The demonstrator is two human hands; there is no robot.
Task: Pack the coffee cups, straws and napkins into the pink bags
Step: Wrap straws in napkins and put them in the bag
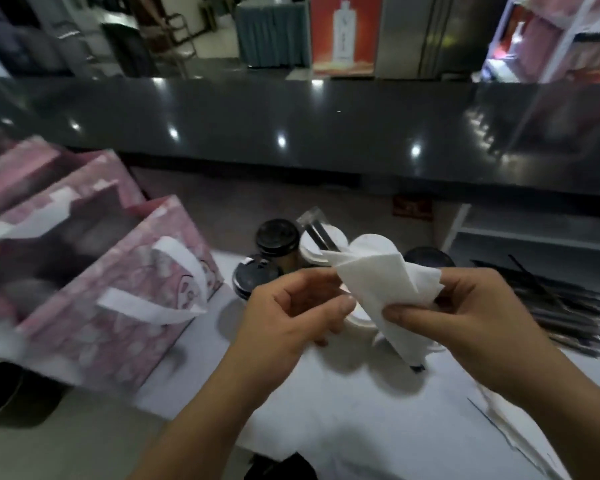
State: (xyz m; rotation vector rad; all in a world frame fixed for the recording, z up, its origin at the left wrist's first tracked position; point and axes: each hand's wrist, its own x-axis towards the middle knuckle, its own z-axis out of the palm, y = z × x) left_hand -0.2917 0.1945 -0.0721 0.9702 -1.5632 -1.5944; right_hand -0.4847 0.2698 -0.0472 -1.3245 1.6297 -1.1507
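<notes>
- A white napkin (378, 285) is held above the tabletop (361, 420), in front of the cluster of coffee cups (278, 247); it appears folded or wrapped into a rough cone, with a dark tip, possibly a straw end, showing at its lower point (too blurred to confirm).
- Right hand (465, 317): fingers curled, the napkin's right side pinched between thumb and fingers.
- Left hand (291, 317): fingers loosely curled at the napkin's left edge; whether a true pinch or only a touch is made cannot be told.
- Step in hand is judged to be folding or wrapping the napkin before bagging.
- For a neat result, the right-hand pinch should be kept firm near the middle while the loose flap is smoothed by the left fingers; thin paper, so tearing is likely if pulled hard.
- The nearest pink bag (125, 299) stands open to the left, mouth tilted toward the person; other pink bags sit behind it. The bundle should be lowered point first, clear of the white handles (146, 306).
- Spare straws (551, 306) lie piled at the right of the tabletop, well apart from the bags.
- Cups not yet in the nearest bag, as far as can be seen.
</notes>
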